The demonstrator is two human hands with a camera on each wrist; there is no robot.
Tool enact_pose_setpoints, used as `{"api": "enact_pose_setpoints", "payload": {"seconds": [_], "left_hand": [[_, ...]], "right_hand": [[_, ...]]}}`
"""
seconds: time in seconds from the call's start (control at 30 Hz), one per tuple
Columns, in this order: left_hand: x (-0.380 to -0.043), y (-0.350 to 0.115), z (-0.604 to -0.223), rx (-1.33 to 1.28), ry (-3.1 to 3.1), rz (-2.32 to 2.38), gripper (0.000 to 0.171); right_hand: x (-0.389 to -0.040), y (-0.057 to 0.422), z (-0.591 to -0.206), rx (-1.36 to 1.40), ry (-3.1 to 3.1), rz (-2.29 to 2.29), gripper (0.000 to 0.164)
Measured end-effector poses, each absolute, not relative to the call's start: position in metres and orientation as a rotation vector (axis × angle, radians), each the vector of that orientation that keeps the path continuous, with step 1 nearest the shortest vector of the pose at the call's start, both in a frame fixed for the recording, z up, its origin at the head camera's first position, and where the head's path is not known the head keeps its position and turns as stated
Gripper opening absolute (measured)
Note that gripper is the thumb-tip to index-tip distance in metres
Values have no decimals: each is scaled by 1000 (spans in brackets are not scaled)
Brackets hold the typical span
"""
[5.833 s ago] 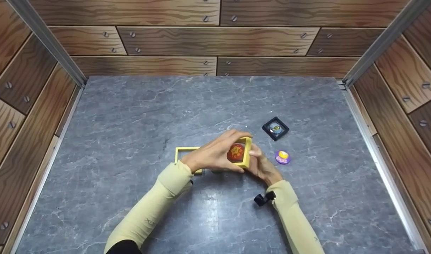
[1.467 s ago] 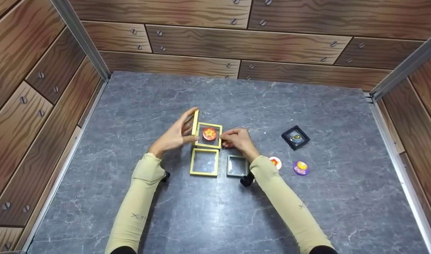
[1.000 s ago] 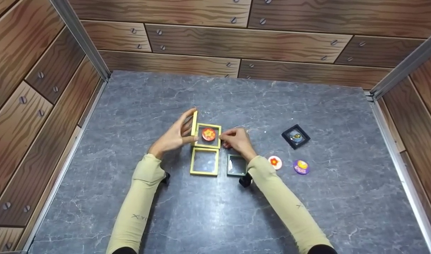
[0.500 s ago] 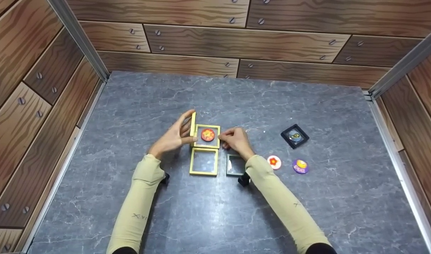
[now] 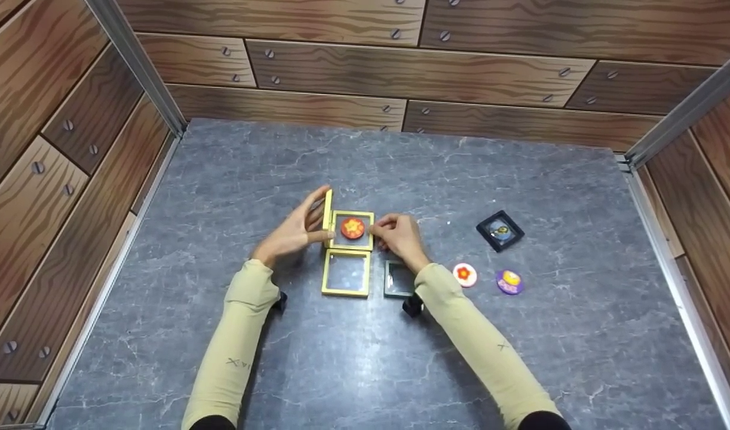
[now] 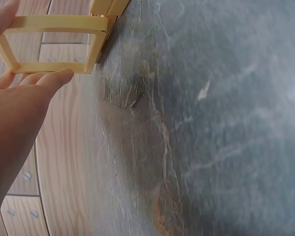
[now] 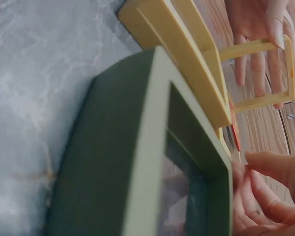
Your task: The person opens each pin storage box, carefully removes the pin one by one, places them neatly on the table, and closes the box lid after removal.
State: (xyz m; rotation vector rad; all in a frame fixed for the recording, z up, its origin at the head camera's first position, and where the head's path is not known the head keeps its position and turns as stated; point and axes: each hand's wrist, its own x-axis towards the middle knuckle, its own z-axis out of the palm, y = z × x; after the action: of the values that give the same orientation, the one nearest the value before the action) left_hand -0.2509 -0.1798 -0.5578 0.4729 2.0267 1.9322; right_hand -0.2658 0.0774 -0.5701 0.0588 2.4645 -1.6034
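An opened yellow display frame (image 5: 353, 213) lies at the middle of the table, one half flat and the other half (image 5: 328, 206) standing upright on its left side. On the clear film of the flat half sits a round red badge (image 5: 352, 228) with a yellow flower. My left hand (image 5: 290, 232) holds the upright half between thumb and fingers, as the left wrist view also shows around this yellow half (image 6: 59, 23). With thumb and forefinger, my right hand (image 5: 402, 240) pinches at the right edge of the flat half.
A second yellow frame (image 5: 346, 293) lies just in front of the opened one. Beside it, partly under my right wrist, is a dark green frame (image 5: 396, 295). Further right lie a white flower badge (image 5: 465, 275), a purple badge (image 5: 509, 282) and a black frame (image 5: 487, 237).
Earliest, both hands held the yellow frame up with the red badge in it; then it stood opened on the table. Over the last second and a half, the hands have hardly moved.
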Motion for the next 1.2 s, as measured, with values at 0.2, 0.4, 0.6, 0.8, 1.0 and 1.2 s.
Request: {"api": "enact_pose_setpoints", "payload": {"seconds": [0.2, 0.4, 0.6, 0.8, 1.0, 1.2], "left_hand": [[-252, -180, -557, 465, 2035, 1903, 104], [-253, -180, -558, 492, 2054, 1898, 103], [-253, -180, -560, 514, 2044, 1895, 104], [-253, -181, -558, 510, 2047, 1893, 105], [-254, -180, -555, 536, 2104, 1838, 102], [-254, -181, -556, 557, 2143, 1813, 103]], "right_hand": [[-265, 64, -566, -138, 2655, -1461, 10], [-268, 51, -557, -418, 2788, -1245, 15], [-267, 41, -554, -550, 2846, -1091, 28], [-267, 34, -555, -609, 2844, -1045, 33], [-268, 29, -556, -637, 2818, -986, 37], [-269, 27, -556, -647, 2802, -920, 33]]}}
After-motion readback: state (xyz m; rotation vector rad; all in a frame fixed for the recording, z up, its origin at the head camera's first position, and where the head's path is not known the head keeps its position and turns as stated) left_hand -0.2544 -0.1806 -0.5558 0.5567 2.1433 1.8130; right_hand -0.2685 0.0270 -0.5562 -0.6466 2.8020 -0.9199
